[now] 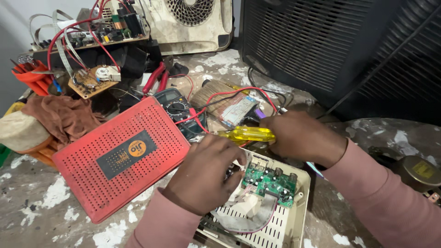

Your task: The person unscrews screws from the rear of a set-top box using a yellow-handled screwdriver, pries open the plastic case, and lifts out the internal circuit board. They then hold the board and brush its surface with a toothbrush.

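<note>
— Green circuit board (270, 183), where is it?

— Inside an opened cream casing (294, 216) on the paint-stained bench (41, 202), beside a grey ribbon cable (250, 216).

— And the hands?

— The left hand (204, 177) rests curled over the casing's near corner; its fingertips are hidden. The right hand (301, 137) is closed around a yellow-handled screwdriver (245, 133); the tip is out of sight.

— Around them?

— A red perforated cover (121, 158) lies left, a multimeter (177, 106) behind. The casing's lower edge is cut off.

The right hand (301, 138) grips a yellow screwdriver (245, 134) while the left hand (206, 174) rests on a green circuit board (271, 181).
</note>
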